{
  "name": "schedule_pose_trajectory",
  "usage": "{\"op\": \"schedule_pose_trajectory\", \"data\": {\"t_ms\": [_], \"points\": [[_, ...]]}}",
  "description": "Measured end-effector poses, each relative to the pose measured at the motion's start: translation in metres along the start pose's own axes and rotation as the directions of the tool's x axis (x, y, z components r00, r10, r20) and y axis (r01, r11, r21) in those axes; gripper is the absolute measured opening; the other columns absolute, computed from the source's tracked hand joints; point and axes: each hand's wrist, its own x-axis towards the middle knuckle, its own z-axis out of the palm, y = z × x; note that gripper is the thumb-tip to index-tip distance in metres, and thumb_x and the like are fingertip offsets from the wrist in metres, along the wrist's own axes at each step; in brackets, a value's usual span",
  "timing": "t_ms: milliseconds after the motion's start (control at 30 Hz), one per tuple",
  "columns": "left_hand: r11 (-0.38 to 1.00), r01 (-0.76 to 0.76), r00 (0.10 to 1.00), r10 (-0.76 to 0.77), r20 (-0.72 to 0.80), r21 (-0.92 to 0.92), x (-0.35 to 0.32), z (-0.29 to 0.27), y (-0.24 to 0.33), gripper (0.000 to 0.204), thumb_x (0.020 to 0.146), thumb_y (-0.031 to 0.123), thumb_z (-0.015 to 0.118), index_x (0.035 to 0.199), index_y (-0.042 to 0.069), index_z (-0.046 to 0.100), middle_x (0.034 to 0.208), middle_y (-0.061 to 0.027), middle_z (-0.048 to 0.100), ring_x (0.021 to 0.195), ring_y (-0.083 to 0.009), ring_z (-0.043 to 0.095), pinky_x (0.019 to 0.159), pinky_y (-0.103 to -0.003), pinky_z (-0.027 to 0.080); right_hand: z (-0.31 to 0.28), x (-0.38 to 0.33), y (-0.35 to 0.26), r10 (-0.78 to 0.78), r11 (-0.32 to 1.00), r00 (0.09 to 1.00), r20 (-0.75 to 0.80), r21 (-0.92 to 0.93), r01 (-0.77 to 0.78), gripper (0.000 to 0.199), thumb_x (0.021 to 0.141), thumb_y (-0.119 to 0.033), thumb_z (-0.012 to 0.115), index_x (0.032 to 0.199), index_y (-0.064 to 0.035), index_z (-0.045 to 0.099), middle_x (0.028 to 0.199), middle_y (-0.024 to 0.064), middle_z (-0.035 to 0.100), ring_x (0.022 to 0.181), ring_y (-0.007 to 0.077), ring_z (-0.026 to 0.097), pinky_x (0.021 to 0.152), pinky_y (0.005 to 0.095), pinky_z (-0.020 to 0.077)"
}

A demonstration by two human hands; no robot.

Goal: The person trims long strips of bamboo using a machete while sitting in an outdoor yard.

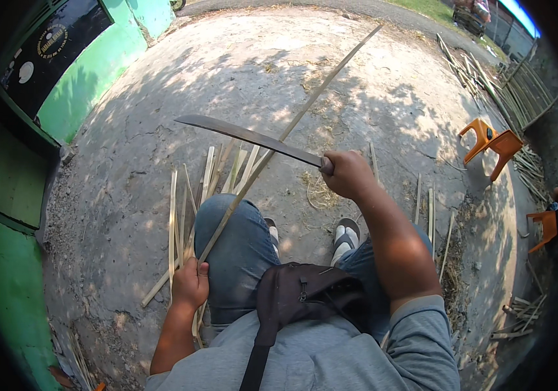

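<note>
My right hand (350,174) is closed round the wooden handle of a machete (246,135). Its long dark blade points left, in front of my knees, and crosses a long thin bamboo strip (318,93). The strip runs from my left hand (190,284) up past my left knee, slanting to the far right. My left hand is closed on its near end beside my left thigh. Whether the blade touches the strip or only passes over it, I cannot tell. Several split bamboo strips (175,218) lie on the ground by my left leg.
More strips (431,215) lie beyond my right leg. An orange plastic stool (494,146) stands at the right, with another orange seat (543,229) nearer. Bamboo poles (481,78) lie at the far right. A green wall (90,91) borders the left side of the concrete ground (142,117).
</note>
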Motion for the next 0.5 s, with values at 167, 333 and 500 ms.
{"op": "schedule_pose_trajectory", "data": {"t_ms": [167,333,500], "points": [[0.997,-0.033,0.999,0.033,-0.005,-0.065,0.0,0.003,-0.001,0.046,0.11,0.041,0.051,0.086,0.001,0.052,0.069,-0.0285,0.058,0.071,-0.055,0.06,0.059,-0.054,0.044,-0.002,-0.011,-0.036,-0.11,0.994,0.994,-0.017,-0.009,0.11,0.014,0.09,-0.026,0.068,0.089,-0.0127,0.073,0.079,0.0172,0.07,0.078,0.0414,0.07,0.072,0.0543,0.0555],[0.999,-0.038,0.999,0.038,0.004,-0.031,-0.001,0.003,-0.006,0.042,0.109,0.037,0.054,0.087,0.002,0.052,0.07,-0.0269,0.059,0.07,-0.0534,0.061,0.059,-0.056,0.044,0.0,-0.011,-0.046,-0.293,0.947,0.953,0.082,-0.113,0.301,0.017,0.086,-0.027,0.072,0.082,-0.011,0.069,0.073,0.0155,0.069,0.072,0.0389,0.07,0.067,0.0524,0.0552],[0.993,-0.076,0.997,0.073,-0.037,-0.085,0.003,0.007,-0.007,0.041,0.109,0.037,0.054,0.088,0.003,0.052,0.071,-0.0265,0.059,0.071,-0.0529,0.061,0.059,-0.056,0.045,-0.005,0.01,-0.01,0.02,1.0,0.994,-0.104,0.016,-0.018,0.017,0.091,-0.026,0.067,0.083,-0.0116,0.071,0.078,0.0176,0.069,0.079,0.0428,0.069,0.072,0.0543,0.0549]]}}
